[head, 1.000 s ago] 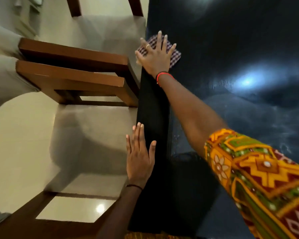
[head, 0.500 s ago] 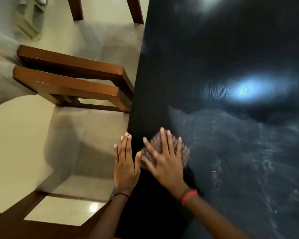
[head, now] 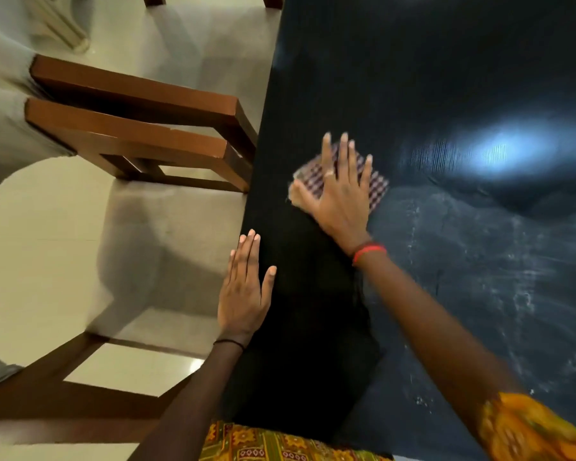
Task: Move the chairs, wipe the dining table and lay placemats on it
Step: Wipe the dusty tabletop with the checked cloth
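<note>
The dark, glossy dining table (head: 446, 78) fills the right half of the view, with streaky wipe marks at the lower right. A small checked cloth (head: 378, 188) lies on it close to the left edge. My right hand (head: 341, 197) presses flat on the cloth, fingers spread. My left hand (head: 245, 287) rests flat and open on the table's left edge, nearer to me. A brown wooden chair (head: 140, 104) with a pale cushion stands against that edge, just left of the cloth.
A second wooden chair frame (head: 64, 387) sits at the lower left beside my left arm. Legs of a third chair (head: 153, 0) show at the top. Cream floor tiles (head: 30, 261) lie to the left. A lamp's reflection (head: 499, 151) glares on the tabletop.
My right hand slid the cloth from the far edge back towards me, then pushed it away again to mid-table. My left hand stayed on the table edge.
</note>
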